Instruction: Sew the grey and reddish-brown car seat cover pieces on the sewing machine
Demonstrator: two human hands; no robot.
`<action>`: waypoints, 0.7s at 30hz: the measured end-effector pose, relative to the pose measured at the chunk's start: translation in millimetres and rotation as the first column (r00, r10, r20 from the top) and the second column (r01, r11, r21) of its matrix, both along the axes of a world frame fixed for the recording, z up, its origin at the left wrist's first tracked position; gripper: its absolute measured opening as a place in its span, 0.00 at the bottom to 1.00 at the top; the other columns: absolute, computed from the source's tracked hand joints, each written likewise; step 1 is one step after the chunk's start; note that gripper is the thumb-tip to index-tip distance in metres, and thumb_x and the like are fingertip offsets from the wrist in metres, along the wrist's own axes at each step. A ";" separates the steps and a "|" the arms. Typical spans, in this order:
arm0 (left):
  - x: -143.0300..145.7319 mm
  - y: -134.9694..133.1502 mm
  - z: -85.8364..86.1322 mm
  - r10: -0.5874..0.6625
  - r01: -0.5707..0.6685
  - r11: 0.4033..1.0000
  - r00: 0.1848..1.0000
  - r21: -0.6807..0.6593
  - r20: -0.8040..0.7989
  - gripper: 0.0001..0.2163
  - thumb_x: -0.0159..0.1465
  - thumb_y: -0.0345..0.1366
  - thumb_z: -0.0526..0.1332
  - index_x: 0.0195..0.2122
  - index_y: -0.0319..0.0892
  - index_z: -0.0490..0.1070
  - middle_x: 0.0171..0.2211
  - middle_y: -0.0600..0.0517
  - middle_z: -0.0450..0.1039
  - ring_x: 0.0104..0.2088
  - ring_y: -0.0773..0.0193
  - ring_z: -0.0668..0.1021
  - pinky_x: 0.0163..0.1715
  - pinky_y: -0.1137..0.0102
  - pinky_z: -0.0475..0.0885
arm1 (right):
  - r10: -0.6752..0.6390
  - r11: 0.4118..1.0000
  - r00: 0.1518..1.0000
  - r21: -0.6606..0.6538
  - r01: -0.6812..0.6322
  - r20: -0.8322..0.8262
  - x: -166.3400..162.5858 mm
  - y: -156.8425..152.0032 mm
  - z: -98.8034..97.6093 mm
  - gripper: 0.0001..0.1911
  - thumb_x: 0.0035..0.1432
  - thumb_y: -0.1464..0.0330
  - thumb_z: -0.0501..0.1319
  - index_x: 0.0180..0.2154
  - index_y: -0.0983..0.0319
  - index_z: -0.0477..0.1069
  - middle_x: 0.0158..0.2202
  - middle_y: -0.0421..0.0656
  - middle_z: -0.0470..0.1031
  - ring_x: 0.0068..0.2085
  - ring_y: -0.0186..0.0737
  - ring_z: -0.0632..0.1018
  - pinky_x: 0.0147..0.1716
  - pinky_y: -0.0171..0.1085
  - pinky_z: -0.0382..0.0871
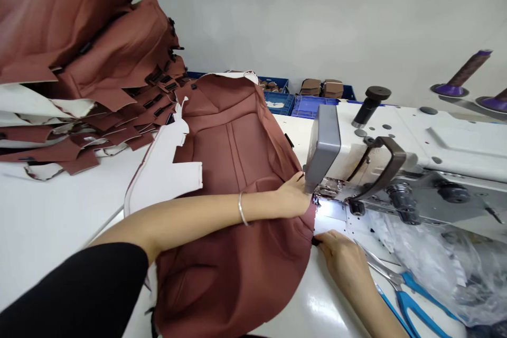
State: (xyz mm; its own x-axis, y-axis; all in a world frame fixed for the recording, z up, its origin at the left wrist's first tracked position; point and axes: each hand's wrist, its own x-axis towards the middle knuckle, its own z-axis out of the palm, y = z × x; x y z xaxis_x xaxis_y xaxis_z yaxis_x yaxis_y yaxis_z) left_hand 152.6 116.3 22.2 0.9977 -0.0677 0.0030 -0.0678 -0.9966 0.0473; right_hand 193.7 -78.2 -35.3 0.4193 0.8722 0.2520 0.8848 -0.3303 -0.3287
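A brown leather seat cover point(233, 169) with white backing lies on the white table, its right edge at the needle of a white sewing machine point(396, 163). My left hand point(293, 195) rests on the cover beside the presser foot, fingers pressed together on the leather edge. A silver bangle circles that wrist. My right hand point(340, 256) lies lower, on the table in front of the needle, pinching the cover's edge and a small black piece.
A tall pile of brown covers point(91, 58) fills the left. Blue-handled scissors point(412, 296) lie at my right wrist, a clear plastic bag point(447, 259) beyond them. Blue crates point(301, 105) stand at the back. Purple thread cones point(463, 76) sit at far right.
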 end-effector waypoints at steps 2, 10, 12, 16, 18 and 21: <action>-30.1 -22.2 11.7 -0.075 0.075 0.995 0.997 0.071 -0.013 0.10 0.60 0.26 0.52 0.36 0.33 0.73 0.35 0.41 0.71 0.41 0.54 0.69 0.46 0.59 0.59 | 0.093 0.995 0.995 -0.031 -0.095 -0.043 6.3 -0.4 1.9 0.17 0.56 0.78 0.49 0.35 0.56 0.73 0.28 0.39 0.71 0.28 0.35 0.73 0.25 0.33 0.58; -110.6 -111.2 10.7 0.157 -0.094 0.983 0.870 0.155 -0.467 0.32 0.54 0.46 0.61 0.57 0.32 0.62 0.47 0.35 0.66 0.43 0.47 0.68 0.43 0.52 0.63 | 0.315 0.949 0.890 -0.105 -0.297 0.329 1.9 -2.6 18.9 0.09 0.53 0.78 0.55 0.27 0.61 0.68 0.25 0.41 0.66 0.27 0.40 0.69 0.21 0.37 0.51; -105.3 -112.9 3.7 0.265 -0.203 0.963 0.829 0.176 -0.493 0.36 0.55 0.37 0.59 0.64 0.34 0.49 0.47 0.35 0.66 0.43 0.46 0.70 0.42 0.53 0.64 | 0.361 0.928 0.842 -0.066 -0.367 0.401 1.4 -4.4 17.9 0.10 0.53 0.80 0.53 0.28 0.62 0.67 0.25 0.42 0.65 0.27 0.40 0.67 0.22 0.37 0.52; -90.8 -86.6 9.9 0.136 -0.165 0.986 0.840 -0.008 -0.525 0.38 0.53 0.29 0.57 0.64 0.29 0.43 0.46 0.33 0.69 0.40 0.48 0.74 0.32 0.62 0.68 | 0.400 0.893 0.799 0.006 -0.450 0.449 1.7 -7.3 9.7 0.11 0.59 0.79 0.49 0.33 0.66 0.68 0.27 0.44 0.64 0.29 0.40 0.65 0.24 0.37 0.55; -85.7 -67.5 22.6 0.033 -0.153 0.976 0.812 -0.158 -0.583 0.37 0.50 0.29 0.57 0.63 0.28 0.49 0.47 0.33 0.69 0.40 0.50 0.75 0.31 0.65 0.68 | 0.404 0.883 0.789 0.029 -0.469 0.463 -1.2 -6.8 4.3 0.12 0.61 0.78 0.47 0.33 0.66 0.68 0.28 0.44 0.64 0.30 0.40 0.64 0.25 0.37 0.57; -80.5 -46.1 41.5 0.007 -0.246 0.924 0.777 -0.292 -0.630 0.31 0.49 0.27 0.54 0.58 0.35 0.59 0.50 0.39 0.69 0.43 0.54 0.75 0.32 0.70 0.68 | 0.377 0.886 0.801 0.071 -0.458 0.465 -9.5 -4.3 -2.4 0.13 0.62 0.77 0.45 0.34 0.67 0.68 0.29 0.46 0.64 0.30 0.40 0.64 0.25 0.37 0.58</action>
State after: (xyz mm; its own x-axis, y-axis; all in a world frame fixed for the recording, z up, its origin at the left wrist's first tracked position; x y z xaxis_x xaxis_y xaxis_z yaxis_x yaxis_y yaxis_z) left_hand 72.2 70.2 63.7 0.7931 -0.0541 -0.6066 0.2195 -0.9037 0.3676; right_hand 184.1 -82.6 -37.7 -0.1604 0.8630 0.4791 0.9868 0.1290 0.0980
